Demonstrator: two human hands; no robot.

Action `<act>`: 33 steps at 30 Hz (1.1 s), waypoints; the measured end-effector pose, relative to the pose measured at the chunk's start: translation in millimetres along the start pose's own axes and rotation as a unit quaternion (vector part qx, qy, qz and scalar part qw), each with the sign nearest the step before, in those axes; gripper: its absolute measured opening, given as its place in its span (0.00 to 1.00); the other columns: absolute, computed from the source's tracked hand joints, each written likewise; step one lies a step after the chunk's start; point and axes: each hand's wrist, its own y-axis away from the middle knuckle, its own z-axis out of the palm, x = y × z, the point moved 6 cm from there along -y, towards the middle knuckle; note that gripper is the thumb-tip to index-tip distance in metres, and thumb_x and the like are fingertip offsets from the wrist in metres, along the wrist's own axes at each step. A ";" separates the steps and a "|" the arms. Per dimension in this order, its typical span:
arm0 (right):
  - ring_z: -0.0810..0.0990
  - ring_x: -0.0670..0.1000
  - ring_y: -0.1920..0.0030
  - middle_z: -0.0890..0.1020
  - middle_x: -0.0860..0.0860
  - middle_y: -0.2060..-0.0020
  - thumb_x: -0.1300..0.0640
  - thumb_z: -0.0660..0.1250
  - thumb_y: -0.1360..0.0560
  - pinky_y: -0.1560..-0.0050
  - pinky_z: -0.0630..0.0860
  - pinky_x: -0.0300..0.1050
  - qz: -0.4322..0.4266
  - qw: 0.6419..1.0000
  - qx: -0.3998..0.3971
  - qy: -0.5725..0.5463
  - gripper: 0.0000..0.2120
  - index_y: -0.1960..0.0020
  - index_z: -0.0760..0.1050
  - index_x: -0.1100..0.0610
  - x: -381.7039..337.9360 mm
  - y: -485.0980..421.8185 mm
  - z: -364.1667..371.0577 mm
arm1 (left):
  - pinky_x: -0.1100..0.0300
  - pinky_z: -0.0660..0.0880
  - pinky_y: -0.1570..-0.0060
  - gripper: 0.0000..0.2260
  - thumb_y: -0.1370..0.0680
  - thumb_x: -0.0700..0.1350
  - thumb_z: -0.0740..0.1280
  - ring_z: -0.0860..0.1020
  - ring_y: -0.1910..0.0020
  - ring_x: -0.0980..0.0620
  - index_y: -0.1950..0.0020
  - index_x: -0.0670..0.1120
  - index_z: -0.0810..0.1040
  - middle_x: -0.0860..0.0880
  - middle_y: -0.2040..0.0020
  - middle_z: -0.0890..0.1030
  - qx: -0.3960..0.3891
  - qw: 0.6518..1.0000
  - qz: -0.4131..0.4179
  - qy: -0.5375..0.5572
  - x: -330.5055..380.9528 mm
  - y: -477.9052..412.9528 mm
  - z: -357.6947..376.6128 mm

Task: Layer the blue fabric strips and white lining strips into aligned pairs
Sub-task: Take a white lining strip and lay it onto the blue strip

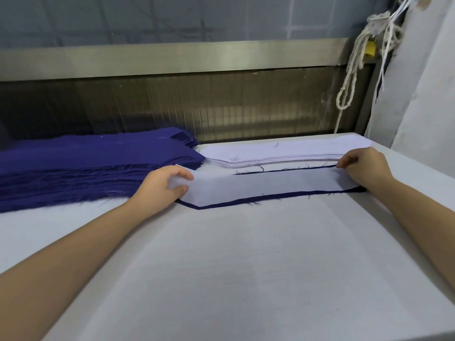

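White lining strip (266, 184) lay on a blue fabric strip (355, 190), whose edges showed along its near and far sides, at the far part of the worktop (246, 254). The left hand (165, 183) pinched its left end; the right hand (362, 166) gripped its right end with curled fingers. Beyond lay a blue stack (86, 163) on the left and a white stack (278, 153) on the right.

Counted on the table (246, 254)
One blue pile (86, 163) far left, one white pile (283, 151) far right, one white strip (266, 185) over one blue strip (221, 204) mid-table — two hands — left hand (165, 183), right hand (362, 168).
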 end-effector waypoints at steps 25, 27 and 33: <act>0.72 0.54 0.57 0.82 0.58 0.57 0.70 0.60 0.27 0.54 0.66 0.42 -0.023 0.999 -0.014 0.030 0.13 0.60 0.81 0.60 1.4 -1.5 3.5 | 0.83 0.62 0.52 0.13 0.27 0.36 0.70 0.71 0.49 0.60 0.46 0.50 0.79 0.60 0.47 0.75 -0.051 0.998 0.018 -0.033 -1.5 0.5 0.9; 0.72 0.54 0.57 0.82 0.58 0.56 0.71 0.60 0.27 0.54 0.66 0.42 -0.023 0.999 -0.016 0.030 0.13 0.59 0.81 0.60 1.4 -1.6 3.8 | 0.82 0.62 0.52 0.14 0.27 0.36 0.71 0.71 0.48 0.60 0.45 0.50 0.79 0.59 0.47 0.74 -0.049 0.998 0.022 -0.042 -1.3 1.3 0.6; 0.74 0.58 0.54 0.82 0.59 0.55 0.71 0.59 0.27 0.53 0.67 0.43 -0.016 0.999 -0.024 0.046 0.13 0.59 0.81 0.60 1.6 -1.4 5.1 | 0.79 0.63 0.54 0.14 0.28 0.36 0.70 0.70 0.47 0.58 0.45 0.49 0.79 0.54 0.45 0.73 -0.046 0.997 0.017 -0.055 -3.6 -0.1 0.0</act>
